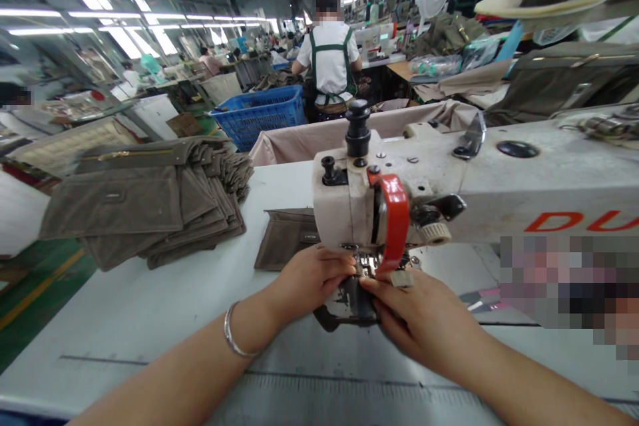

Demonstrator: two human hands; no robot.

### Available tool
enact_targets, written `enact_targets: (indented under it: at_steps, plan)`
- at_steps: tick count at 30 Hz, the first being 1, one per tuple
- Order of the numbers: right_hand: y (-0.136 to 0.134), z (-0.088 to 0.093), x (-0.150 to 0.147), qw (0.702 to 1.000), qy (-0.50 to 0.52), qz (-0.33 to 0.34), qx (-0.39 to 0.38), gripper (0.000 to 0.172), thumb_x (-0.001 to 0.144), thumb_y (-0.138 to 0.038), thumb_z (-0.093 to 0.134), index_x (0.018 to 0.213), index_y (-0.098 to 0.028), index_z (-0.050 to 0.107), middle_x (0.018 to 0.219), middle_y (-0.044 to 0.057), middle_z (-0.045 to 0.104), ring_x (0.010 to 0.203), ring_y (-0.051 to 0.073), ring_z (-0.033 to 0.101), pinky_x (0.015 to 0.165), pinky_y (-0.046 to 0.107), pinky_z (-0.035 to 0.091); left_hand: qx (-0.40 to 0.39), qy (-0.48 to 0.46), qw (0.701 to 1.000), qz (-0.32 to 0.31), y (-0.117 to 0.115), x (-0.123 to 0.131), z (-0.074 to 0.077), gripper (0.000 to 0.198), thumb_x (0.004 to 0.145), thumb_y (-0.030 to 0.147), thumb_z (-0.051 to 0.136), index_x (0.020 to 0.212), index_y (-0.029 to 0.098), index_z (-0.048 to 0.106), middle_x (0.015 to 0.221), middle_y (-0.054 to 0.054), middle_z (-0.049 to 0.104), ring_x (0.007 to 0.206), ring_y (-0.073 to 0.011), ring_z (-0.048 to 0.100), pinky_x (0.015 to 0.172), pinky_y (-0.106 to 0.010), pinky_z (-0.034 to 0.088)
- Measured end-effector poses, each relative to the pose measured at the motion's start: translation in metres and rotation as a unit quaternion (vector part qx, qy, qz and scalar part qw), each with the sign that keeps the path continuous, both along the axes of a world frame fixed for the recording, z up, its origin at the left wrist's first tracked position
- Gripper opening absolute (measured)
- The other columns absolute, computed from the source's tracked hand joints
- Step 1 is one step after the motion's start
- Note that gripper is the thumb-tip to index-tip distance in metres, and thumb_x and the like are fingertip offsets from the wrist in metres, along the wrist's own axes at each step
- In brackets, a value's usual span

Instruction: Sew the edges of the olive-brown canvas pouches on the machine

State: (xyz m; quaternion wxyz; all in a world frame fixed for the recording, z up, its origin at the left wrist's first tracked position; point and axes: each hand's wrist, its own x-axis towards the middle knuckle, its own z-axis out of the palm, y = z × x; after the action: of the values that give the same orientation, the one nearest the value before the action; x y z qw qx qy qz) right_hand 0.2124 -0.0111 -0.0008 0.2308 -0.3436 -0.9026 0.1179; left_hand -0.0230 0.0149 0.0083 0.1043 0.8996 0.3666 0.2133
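Observation:
Under the head of a white sewing machine [344,203] lies a dark brown fabric piece [284,237] with a small label; part of it is hidden behind the machine head. My left hand [310,281] pinches the fabric just left of the presser foot [367,265], its fingers pressed together. On the other side, my right hand [426,313] grips it with thumb and fingers close to the needle area. A dark edge of cloth [327,319] shows below the hands, toward me. An orange-red guard [395,219] stands right above my right fingers.
Stacked brown fabric panels [144,203] with zippers lie on the table's left. Pink-handled scissors [486,299] rest to the right. Beyond the table are a pinkish cloth-lined bin [294,140], a blue crate [262,113] and a seated person [329,56]. A ruler scale [319,383] runs along the front.

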Motion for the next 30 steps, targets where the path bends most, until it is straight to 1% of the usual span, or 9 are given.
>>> enact_targets:
  at_steps: [5, 8, 12, 15, 19, 22, 24, 27, 30]
  plan:
    - [0.000, 0.000, -0.001, 1.000, -0.016, -0.009, -0.009, 0.033, 0.090, -0.019, 0.047, 0.119, -0.019, 0.063, 0.107, 0.012, 0.064, 0.097, 0.029, 0.059, 0.082, 0.046, 0.052, 0.005, 0.007, 0.999, 0.052, 0.008, 0.001, -0.002, 0.019, 0.092, 0.022, 0.057, 0.100, 0.024, 0.073, 0.102, -0.003, 0.074, 0.101, -0.0214, 0.066, 0.091, -0.035, 0.053]
    - [0.000, 0.001, -0.001, 1.000, -0.023, -0.009, -0.015, 0.034, 0.090, -0.019, 0.046, 0.119, -0.020, 0.063, 0.107, 0.012, 0.064, 0.097, 0.029, 0.059, 0.082, 0.046, 0.052, 0.007, 0.010, 0.998, 0.059, 0.011, 0.001, -0.003, 0.020, 0.091, 0.022, 0.057, 0.102, 0.023, 0.073, 0.102, -0.004, 0.074, 0.098, -0.0226, 0.067, 0.089, -0.037, 0.054]
    - [0.001, 0.001, 0.000, 0.999, -0.033, -0.006, -0.023, 0.034, 0.090, -0.019, 0.046, 0.119, -0.020, 0.064, 0.105, 0.011, 0.064, 0.096, 0.028, 0.059, 0.081, 0.046, 0.052, 0.004, 0.019, 0.998, 0.061, 0.012, 0.000, -0.005, 0.021, 0.092, 0.021, 0.055, 0.103, 0.023, 0.073, 0.103, -0.004, 0.074, 0.100, -0.0223, 0.066, 0.093, -0.038, 0.052]
    - [0.002, 0.002, -0.001, 0.999, -0.033, -0.011, -0.019, 0.034, 0.089, -0.019, 0.047, 0.118, -0.020, 0.064, 0.107, 0.011, 0.064, 0.094, 0.028, 0.059, 0.080, 0.045, 0.051, 0.002, 0.029, 0.997, 0.065, 0.010, 0.001, -0.004, 0.021, 0.091, 0.020, 0.055, 0.102, 0.023, 0.073, 0.103, -0.004, 0.074, 0.101, -0.0230, 0.066, 0.092, -0.038, 0.052]
    - [0.002, 0.002, -0.001, 0.999, -0.033, -0.008, -0.021, 0.035, 0.088, -0.018, 0.047, 0.119, -0.021, 0.064, 0.108, 0.011, 0.064, 0.092, 0.027, 0.059, 0.078, 0.043, 0.051, -0.007, 0.055, 0.996, 0.065, 0.001, 0.008, 0.009, 0.020, 0.090, 0.017, 0.055, 0.101, 0.020, 0.072, 0.103, -0.006, 0.073, 0.102, -0.0258, 0.065, 0.091, -0.041, 0.051]
    - [0.002, 0.002, 0.000, 0.999, -0.034, -0.005, -0.027, 0.037, 0.088, -0.018, 0.047, 0.122, -0.021, 0.062, 0.107, 0.011, 0.063, 0.094, 0.027, 0.059, 0.080, 0.043, 0.051, -0.032, 0.095, 0.993, 0.058, -0.008, 0.015, 0.024, 0.022, 0.091, 0.016, 0.054, 0.107, 0.020, 0.068, 0.108, -0.006, 0.072, 0.106, -0.0270, 0.064, 0.094, -0.043, 0.049]
    - [0.002, 0.002, 0.000, 0.999, -0.031, -0.001, -0.033, 0.036, 0.088, -0.018, 0.047, 0.120, -0.021, 0.063, 0.106, 0.011, 0.063, 0.096, 0.027, 0.058, 0.081, 0.042, 0.050, -0.049, 0.103, 0.992, 0.052, -0.012, 0.018, 0.032, 0.022, 0.092, 0.017, 0.053, 0.109, 0.020, 0.067, 0.108, -0.006, 0.071, 0.105, -0.0262, 0.064, 0.093, -0.042, 0.049]
    - [0.001, 0.003, 0.001, 0.999, -0.022, 0.000, -0.037, 0.032, 0.087, -0.018, 0.048, 0.114, -0.021, 0.065, 0.105, 0.011, 0.062, 0.097, 0.027, 0.058, 0.083, 0.042, 0.050, -0.061, 0.090, 0.993, 0.053, -0.015, 0.019, 0.037, 0.022, 0.092, 0.016, 0.051, 0.106, 0.019, 0.068, 0.109, -0.007, 0.070, 0.105, -0.0254, 0.063, 0.093, -0.040, 0.049]
    - [0.001, 0.004, 0.001, 0.999, -0.013, 0.007, -0.040, 0.031, 0.088, -0.017, 0.048, 0.113, -0.020, 0.066, 0.104, 0.011, 0.062, 0.099, 0.026, 0.058, 0.085, 0.040, 0.050, -0.075, 0.087, 0.991, 0.073, -0.019, 0.021, 0.040, 0.025, 0.091, 0.013, 0.048, 0.106, 0.018, 0.068, 0.110, -0.007, 0.069, 0.106, -0.0251, 0.061, 0.095, -0.040, 0.048]
